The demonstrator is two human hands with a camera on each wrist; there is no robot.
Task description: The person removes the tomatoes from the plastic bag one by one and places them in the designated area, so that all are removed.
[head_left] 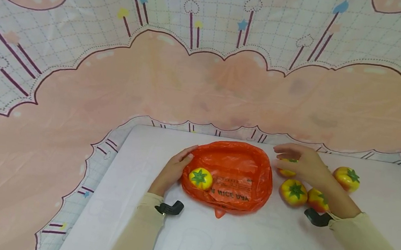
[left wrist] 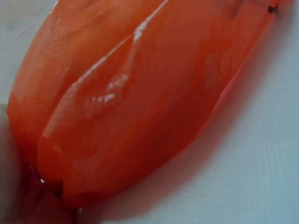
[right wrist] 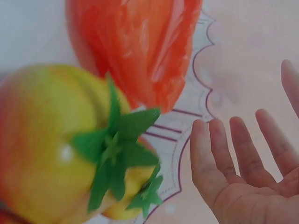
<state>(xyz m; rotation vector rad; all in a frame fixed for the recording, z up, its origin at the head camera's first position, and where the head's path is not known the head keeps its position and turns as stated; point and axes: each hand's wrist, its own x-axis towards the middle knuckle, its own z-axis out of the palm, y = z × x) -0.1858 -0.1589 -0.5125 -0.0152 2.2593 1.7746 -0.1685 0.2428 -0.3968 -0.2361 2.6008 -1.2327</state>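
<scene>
An orange-red plastic bag [head_left: 244,163] stands with its mouth spread wide on the white table. Its left rim is gripped by my left hand [head_left: 171,172], thumb at the edge. Inside the bag, near that hand, lies one yellow toy tomato [head_left: 200,178] with a green star-shaped leaf top. The bag's outer side [left wrist: 135,107] fills much of the left wrist view. To the right of the bag, my right hand [head_left: 306,165] hovers over a toy tomato [head_left: 286,171] and partly hides it. The right wrist view shows that hand's fingers [right wrist: 245,149] spread and empty.
More yellow-red toy tomatoes sit right of the bag: one nearer me [head_left: 293,192], one partly behind the right wrist [head_left: 317,199], and one farther right [head_left: 347,179]. A patterned cloth [head_left: 227,90] hangs behind the white table [head_left: 208,247].
</scene>
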